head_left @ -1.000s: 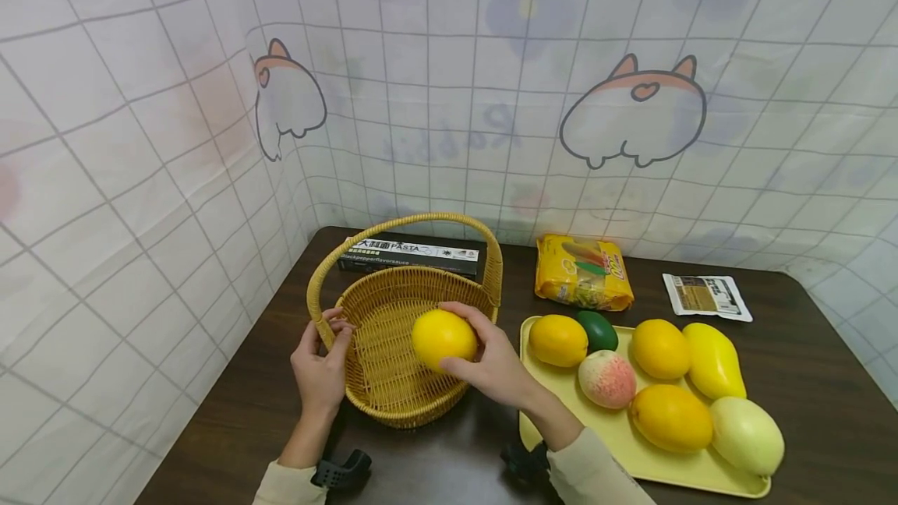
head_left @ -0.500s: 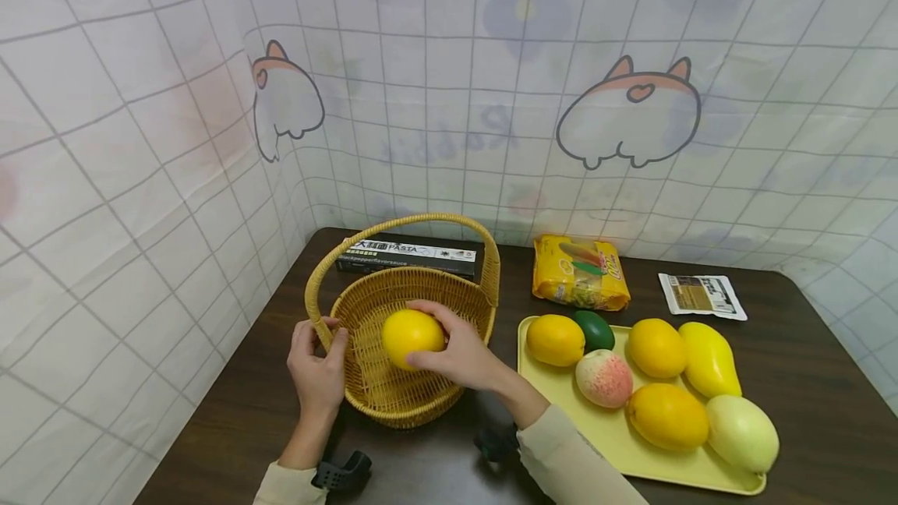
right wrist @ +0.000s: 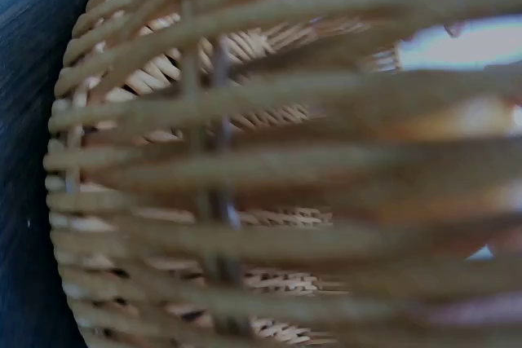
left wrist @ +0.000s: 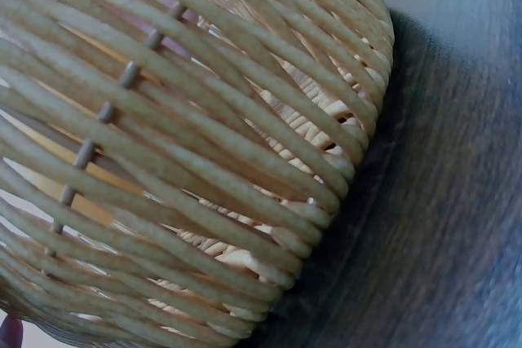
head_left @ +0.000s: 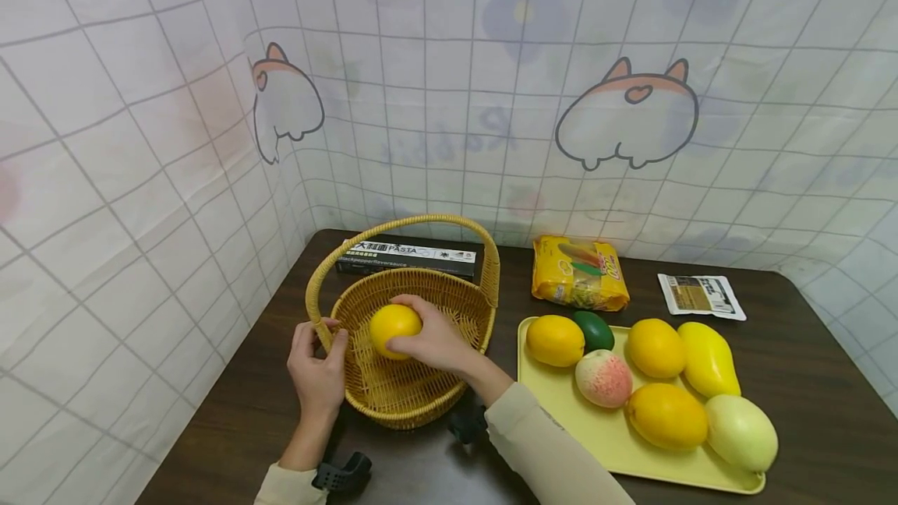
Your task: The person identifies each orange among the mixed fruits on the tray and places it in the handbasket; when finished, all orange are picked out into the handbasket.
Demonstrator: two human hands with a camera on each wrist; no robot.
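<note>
My right hand [head_left: 433,340] reaches over the near right rim of a wicker basket [head_left: 414,415] and grips a round yellow fruit [head_left: 393,330] inside it. Thumb and fingers curl around the fruit from the right; whether it touches the basket floor I cannot tell. At the left foot of the arched handle [head_left: 435,218], my left hand [head_left: 317,369] pinches the basket's edge, some fingers hidden behind it. Woven basket wall fills the left wrist view [left wrist: 204,120] and the right wrist view [right wrist: 245,177], hiding most of both hands.
A yellow tray [head_left: 561,427] on the right bears several fruits, among them a peach [head_left: 605,379] and a mango [head_left: 707,359]. Behind the basket lies a black pasta box [head_left: 449,259]. A yellow packet [head_left: 581,273] and a white sachet [head_left: 701,296] lie farther back.
The right hand has carried the yellow fruit leftward, deeper into the basket. The left hand stays at the handle's foot, and the basket has hardly moved.
</note>
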